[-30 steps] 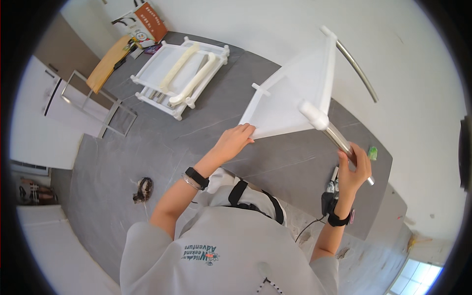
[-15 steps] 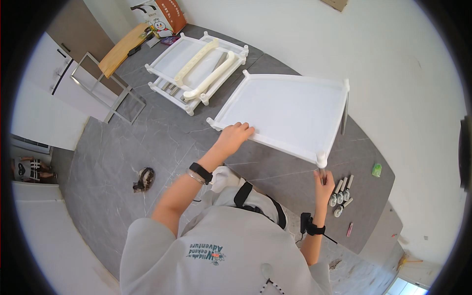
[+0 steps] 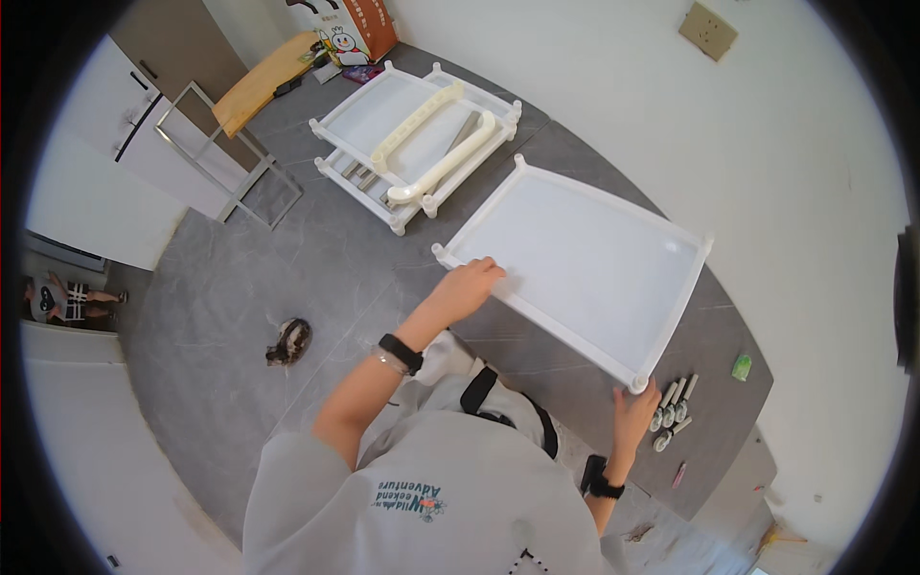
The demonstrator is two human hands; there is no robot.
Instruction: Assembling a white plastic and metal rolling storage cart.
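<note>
A white rectangular shelf tray (image 3: 585, 259) with a raised rim and round corner posts is before me over the grey table. My left hand (image 3: 470, 287) is closed over its near rim, left of the middle, fingertips on the inner side. At the near right corner, my right hand (image 3: 632, 414) grips around and under the corner post. What lies beneath that corner is hidden. Several casters (image 3: 675, 407) with pale stems lie just right of my right hand.
Stacked white shelf trays (image 3: 364, 120) hold two cream curved handles (image 3: 446, 158) and metal tubes (image 3: 359, 175). A green packet (image 3: 741, 367) and a small pink item (image 3: 679, 474) lie at the right. A metal-framed wooden stool (image 3: 259, 86) stands far left; a dark brown-and-white bundle (image 3: 289, 342) is on the floor.
The tray's right end has come down and nearer to me. My right hand moved down with that corner; the metal tubes seen under the right side are now hidden. The view has shifted slightly.
</note>
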